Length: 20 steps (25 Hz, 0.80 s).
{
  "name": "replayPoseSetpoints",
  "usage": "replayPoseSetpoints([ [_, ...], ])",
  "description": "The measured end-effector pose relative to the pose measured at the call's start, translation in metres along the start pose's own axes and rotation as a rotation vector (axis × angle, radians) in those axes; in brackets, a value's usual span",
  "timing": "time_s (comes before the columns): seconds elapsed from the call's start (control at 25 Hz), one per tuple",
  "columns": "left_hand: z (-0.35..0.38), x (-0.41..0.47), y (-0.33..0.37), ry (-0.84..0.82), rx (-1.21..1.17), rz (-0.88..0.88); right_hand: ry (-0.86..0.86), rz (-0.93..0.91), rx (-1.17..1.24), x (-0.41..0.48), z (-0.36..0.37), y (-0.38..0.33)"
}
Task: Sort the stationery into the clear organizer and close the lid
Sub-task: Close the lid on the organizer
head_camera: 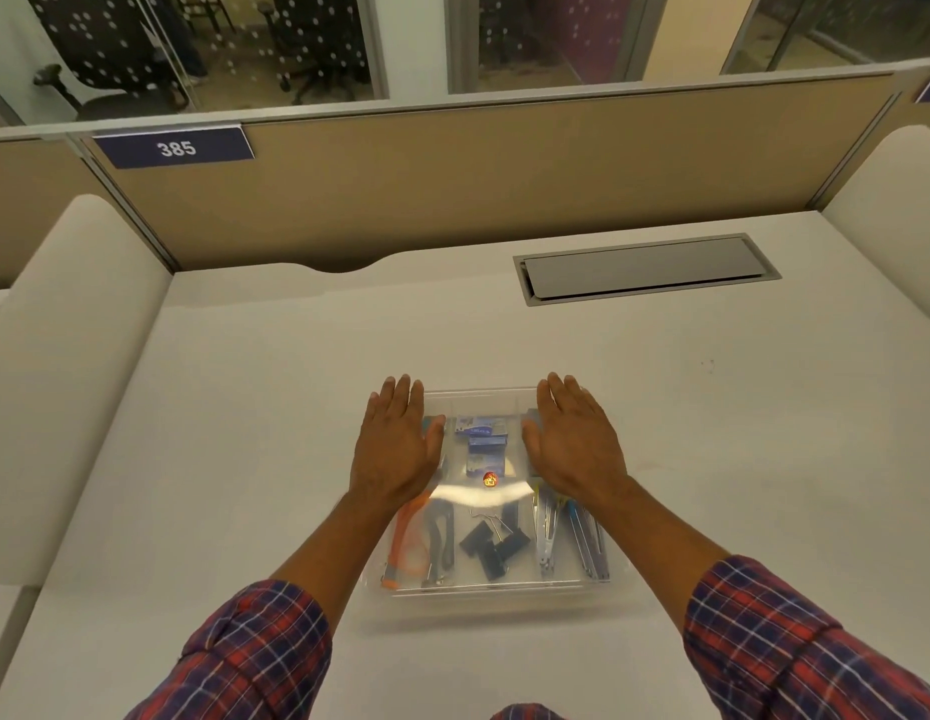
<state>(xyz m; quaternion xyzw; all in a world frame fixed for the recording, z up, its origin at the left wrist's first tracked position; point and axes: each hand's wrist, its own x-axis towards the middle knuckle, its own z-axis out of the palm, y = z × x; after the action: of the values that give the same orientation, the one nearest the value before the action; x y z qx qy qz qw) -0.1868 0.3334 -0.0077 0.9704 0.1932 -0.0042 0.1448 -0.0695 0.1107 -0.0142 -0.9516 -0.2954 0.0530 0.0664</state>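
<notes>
While both hands lie flat with fingers stretched out and gripping nothing, the left hand (397,441) rests palm-down on the far-left part of the transparent lid (496,493) and the right hand (574,439) rests the same way on its far-right part. That lid sits on top of the clear rectangular plastic organizer (499,589), which stands on the pale grey tabletop (244,407), near the person and roughly in the middle between left and right. Through the lid, small blue and white cardboard boxes (481,441) show in the far middle section, between the two hands. Black binder clips (491,548) lie in the near middle section. Orange-handled scissors (408,548) lie along the left section, with a dark-handled tool just beside them whose kind I cannot tell. Silvery metal staplers (572,537) fill the right section, lying lengthwise. A small orange-red glint (489,479) sits on the lid near its centre, above a pale streak of reflected light. Red and blue plaid sleeves (255,652) cover both forearms up from the near edge. Farther off, a grey metal cable hatch (644,267) is set into the tabletop on the right, and a beige partition (504,174) behind carries a dark blue plate reading 385 (176,148).
</notes>
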Motion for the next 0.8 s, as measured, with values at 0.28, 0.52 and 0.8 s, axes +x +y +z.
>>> replayPoseSetpoints([
  [0.28, -0.002, -0.007, -0.005, -0.007, 0.029, 0.020, 0.033, 0.096, 0.109, -0.020, 0.003, 0.014],
  [0.52, 0.006, -0.006, -0.008, 0.026, 0.024, 0.030, 0.018, 0.109, 0.191, -0.028, 0.015, 0.023],
  [0.8, 0.000, -0.011, -0.005, 0.045, -0.041, -0.010, -0.003, 0.111, 0.259, -0.029, 0.013, 0.023],
])
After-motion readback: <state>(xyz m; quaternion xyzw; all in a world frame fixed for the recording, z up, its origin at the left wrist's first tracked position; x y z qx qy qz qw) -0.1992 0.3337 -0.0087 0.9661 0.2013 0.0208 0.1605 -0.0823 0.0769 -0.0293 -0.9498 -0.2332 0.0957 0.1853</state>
